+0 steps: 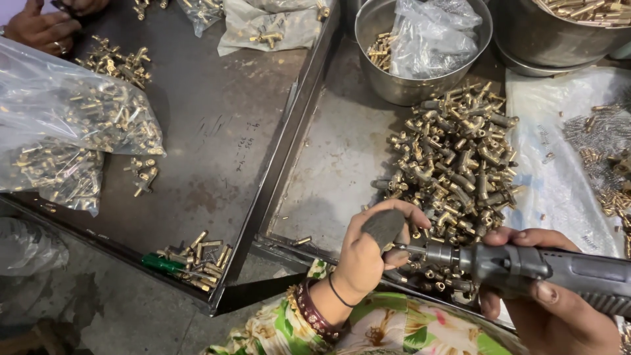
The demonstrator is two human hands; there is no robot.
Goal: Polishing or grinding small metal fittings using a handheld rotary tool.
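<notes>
Steel tray (328,171) — two hands, one tool (526,266)

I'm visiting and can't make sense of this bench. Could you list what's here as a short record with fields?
left hand: pinches a small part at the tool's tip
right hand: grips a grey power driver
brass fittings: heaped in a metal tray
steel bowl: holds fittings and a plastic bag
left tray: bagged fittings, green-handled tool
another person's hand: top left
</notes>
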